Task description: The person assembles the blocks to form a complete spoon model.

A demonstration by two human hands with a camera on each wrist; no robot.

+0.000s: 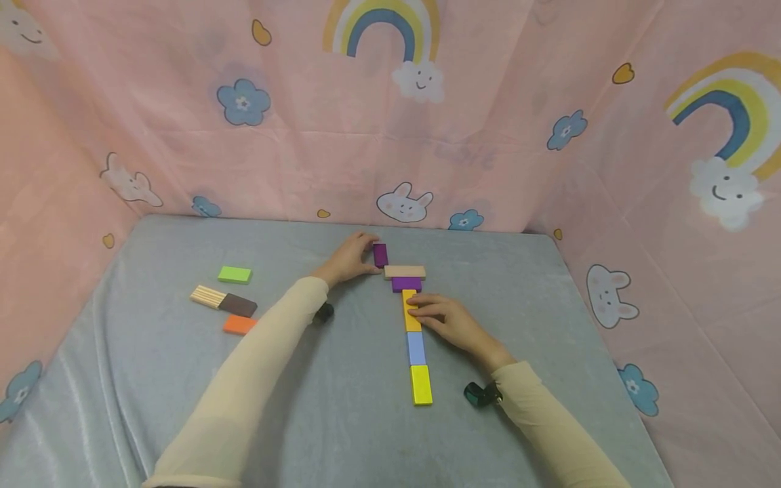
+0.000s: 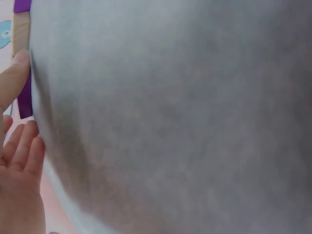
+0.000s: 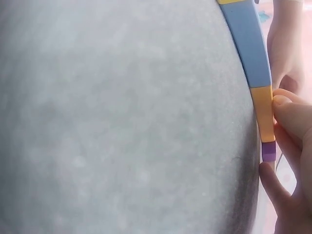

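Observation:
My left hand is at the back of the table, holding a dark purple block lengthwise between thumb and fingers. In the left wrist view the thumb lies over one end of this block, and the fingers reach its other end. The block's corner is beside a plain wooden block. Fingers of my right hand touch the orange-yellow block from above and the right. A second purple block lies behind it; a blue block and a yellow block continue the line towards me.
Left of my left arm lie a green block, an orange block partly hidden by the sleeve, a dark brown block and several pale wooden sticks. A pink patterned cloth hangs behind the grey-covered table.

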